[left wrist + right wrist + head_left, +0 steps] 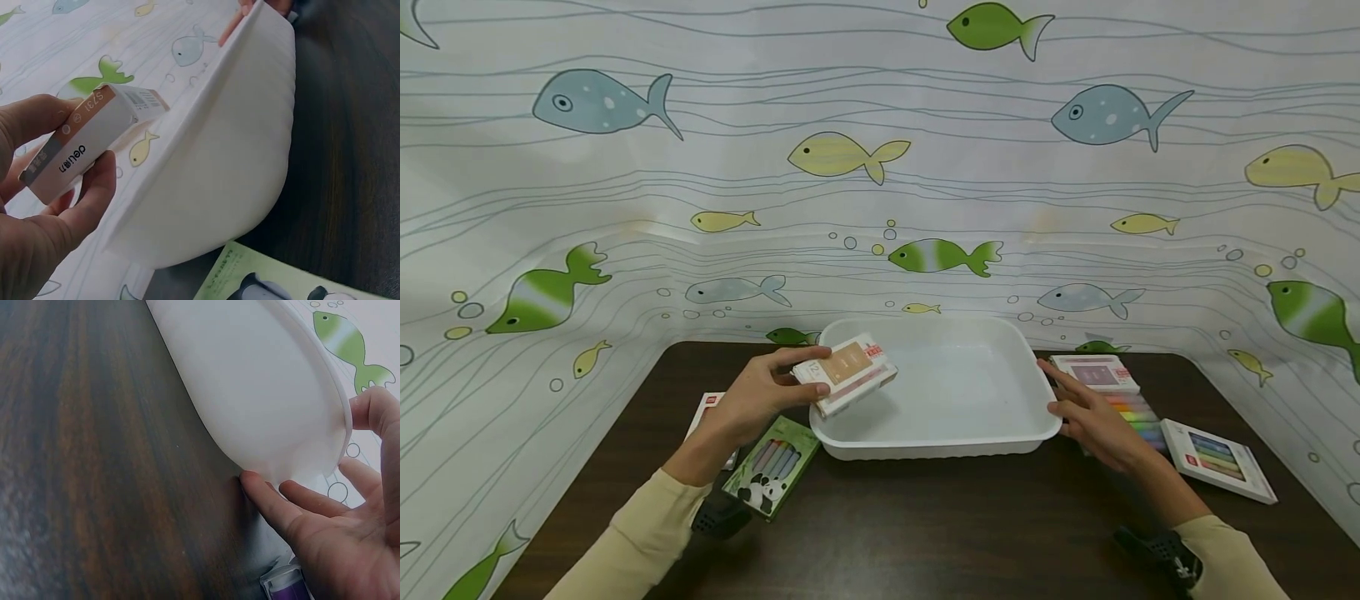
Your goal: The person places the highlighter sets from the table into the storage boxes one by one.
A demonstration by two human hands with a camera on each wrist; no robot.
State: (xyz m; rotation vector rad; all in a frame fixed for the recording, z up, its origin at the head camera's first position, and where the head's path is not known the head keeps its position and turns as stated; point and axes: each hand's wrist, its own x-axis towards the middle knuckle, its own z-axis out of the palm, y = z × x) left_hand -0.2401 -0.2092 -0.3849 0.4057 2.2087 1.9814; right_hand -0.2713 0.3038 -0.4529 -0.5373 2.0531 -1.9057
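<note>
Two hands meet our eye in the head view, one at each end of a white tray on the dark table. We see the left hand pinching a small white box with a tan panel, the fingertips parted only as far as the box is wide. Here the box overlaps the tray's left rim, and its long axis slants up and to the right from the hand, so the free end points over the tray's interior. That is the relation we judge to matter most: the tray floor lies to the right of and below the fingers, and the left hand is much the nearer to the box. The right hand is at the right rim. Near the left hand we find a green panda pack; by the right, a rainbow-coloured pack and a flat white pack.

From the left wrist we face the box's lettered side, digits on opposite edges, the box tilted; we cannot tell its exact height above the rim.

From the right wrist we see one digit bent over the tray's rim and others against the outer wall, a light, spread grip.
</note>
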